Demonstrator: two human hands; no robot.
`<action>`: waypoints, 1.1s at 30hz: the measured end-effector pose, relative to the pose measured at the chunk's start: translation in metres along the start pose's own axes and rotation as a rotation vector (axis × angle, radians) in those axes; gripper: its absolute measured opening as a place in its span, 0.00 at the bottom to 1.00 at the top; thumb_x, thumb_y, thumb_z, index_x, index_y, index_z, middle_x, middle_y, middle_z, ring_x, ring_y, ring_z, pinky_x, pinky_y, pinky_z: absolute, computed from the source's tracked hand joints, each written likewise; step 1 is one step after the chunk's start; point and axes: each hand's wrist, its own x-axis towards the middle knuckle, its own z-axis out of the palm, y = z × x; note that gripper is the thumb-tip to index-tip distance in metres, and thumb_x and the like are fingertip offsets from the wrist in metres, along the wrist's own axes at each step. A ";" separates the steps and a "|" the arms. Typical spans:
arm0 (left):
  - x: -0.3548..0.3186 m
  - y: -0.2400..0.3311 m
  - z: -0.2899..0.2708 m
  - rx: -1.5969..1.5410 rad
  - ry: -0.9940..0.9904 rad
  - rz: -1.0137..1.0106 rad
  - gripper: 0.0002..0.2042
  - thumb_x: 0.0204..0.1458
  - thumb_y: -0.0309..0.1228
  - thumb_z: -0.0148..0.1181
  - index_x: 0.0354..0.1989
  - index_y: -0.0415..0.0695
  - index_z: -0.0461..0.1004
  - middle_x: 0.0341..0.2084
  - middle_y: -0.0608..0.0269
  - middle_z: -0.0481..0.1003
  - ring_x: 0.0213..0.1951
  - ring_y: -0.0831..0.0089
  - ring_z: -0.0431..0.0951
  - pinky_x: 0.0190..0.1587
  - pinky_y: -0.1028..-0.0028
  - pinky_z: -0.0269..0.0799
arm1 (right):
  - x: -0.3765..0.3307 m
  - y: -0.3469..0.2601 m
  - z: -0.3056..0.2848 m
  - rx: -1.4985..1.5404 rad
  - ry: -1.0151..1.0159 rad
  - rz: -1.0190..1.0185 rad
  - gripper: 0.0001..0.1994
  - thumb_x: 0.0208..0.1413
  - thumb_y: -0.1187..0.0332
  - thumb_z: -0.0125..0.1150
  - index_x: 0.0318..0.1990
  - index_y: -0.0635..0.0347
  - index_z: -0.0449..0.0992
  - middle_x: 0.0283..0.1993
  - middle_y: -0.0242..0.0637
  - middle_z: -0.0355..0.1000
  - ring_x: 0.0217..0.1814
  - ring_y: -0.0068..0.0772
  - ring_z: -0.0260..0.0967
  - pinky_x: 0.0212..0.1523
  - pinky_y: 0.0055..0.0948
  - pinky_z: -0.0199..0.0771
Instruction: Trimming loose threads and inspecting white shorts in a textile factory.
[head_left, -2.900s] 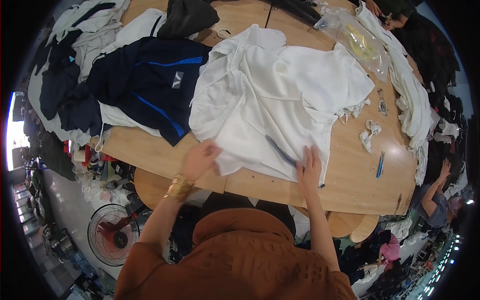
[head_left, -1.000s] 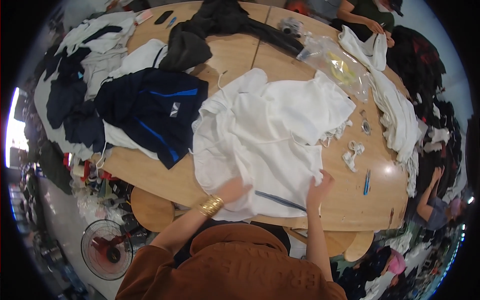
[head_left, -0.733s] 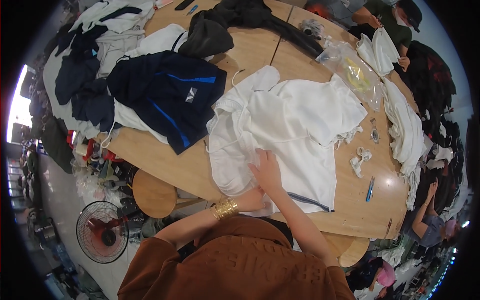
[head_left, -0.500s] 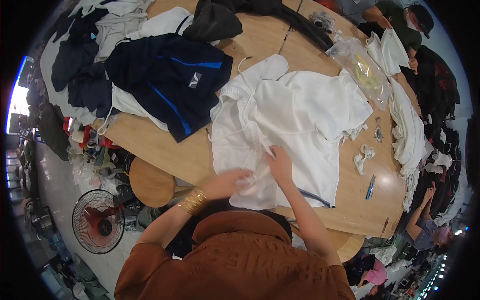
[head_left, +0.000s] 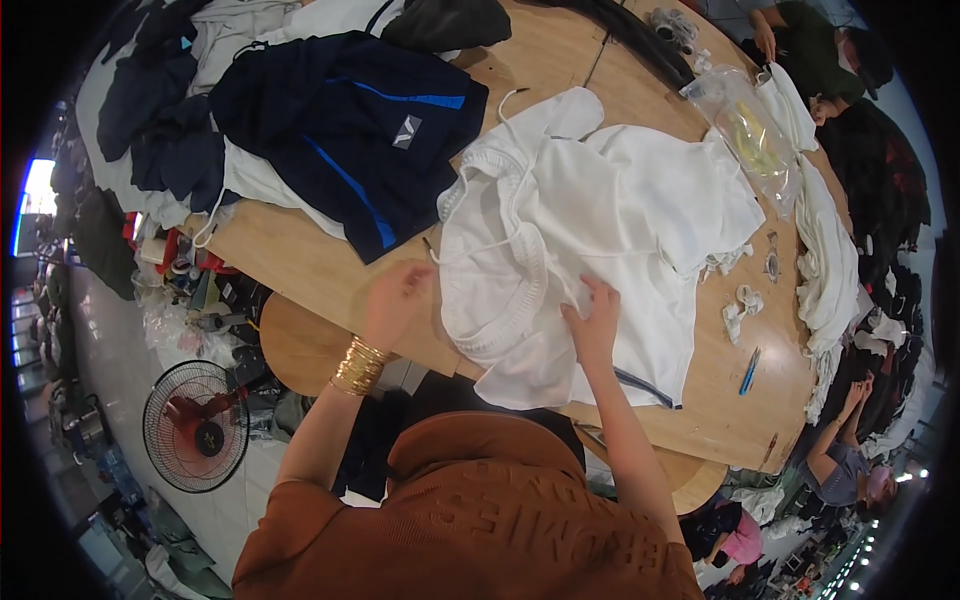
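Observation:
White drawstring shorts (head_left: 640,230) lie spread on the wooden table in front of me, their gathered waistband (head_left: 525,270) turned to the left. A white cord (head_left: 505,243) loops out of the waistband, and one dark cord tip rests at its left edge. My right hand (head_left: 595,325) is on the fabric just right of the waistband, thumb and fingers apart. Left of the shorts, over bare wood, is my left hand (head_left: 395,300), with gold bangles at the wrist. Its fingers are blurred and lie close to the waistband's edge.
Navy shorts (head_left: 350,130) with blue stripes lie at the left, beside piled clothes (head_left: 160,110). Toward the right are a clear plastic bag (head_left: 745,125), fabric scraps (head_left: 742,310) and a blue pen-like tool (head_left: 749,370). A fan (head_left: 195,435) stands lower left; co-workers sit at the right.
My left hand has moved up and left, off the lower edge of the white shorts. My right hand has spread its fingers. The waistband now lies rounder and more open.

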 end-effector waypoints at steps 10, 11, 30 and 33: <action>0.013 0.031 -0.015 -0.176 -0.091 0.043 0.09 0.46 0.24 0.53 0.37 0.41 0.71 0.29 0.64 0.74 0.32 0.78 0.72 0.35 0.77 0.67 | -0.044 -0.021 0.049 0.058 -0.599 -0.239 0.12 0.48 0.65 0.52 0.40 0.57 0.68 0.28 0.43 0.66 0.33 0.46 0.65 0.34 0.41 0.64; 0.001 0.043 -0.015 -0.213 -0.277 0.037 0.10 0.45 0.25 0.54 0.38 0.41 0.71 0.29 0.64 0.74 0.32 0.77 0.72 0.35 0.77 0.67 | -0.047 -0.027 0.037 0.049 -0.557 -0.246 0.11 0.48 0.66 0.52 0.39 0.57 0.68 0.28 0.43 0.66 0.34 0.46 0.65 0.34 0.41 0.64; 0.040 0.170 0.069 0.308 -1.390 0.543 0.15 0.51 0.38 0.43 0.43 0.47 0.70 0.36 0.65 0.71 0.39 0.75 0.69 0.38 0.75 0.65 | -0.125 0.000 -0.055 0.026 -0.741 -0.359 0.16 0.51 0.67 0.43 0.47 0.57 0.63 0.41 0.38 0.65 0.45 0.38 0.63 0.41 0.32 0.65; 0.040 0.184 0.079 0.427 -1.352 0.630 0.14 0.51 0.38 0.44 0.43 0.48 0.70 0.36 0.65 0.71 0.38 0.74 0.70 0.37 0.74 0.65 | -0.122 -0.006 -0.049 -0.082 -0.642 -0.374 0.14 0.50 0.64 0.44 0.44 0.55 0.64 0.37 0.35 0.66 0.44 0.33 0.64 0.37 0.30 0.67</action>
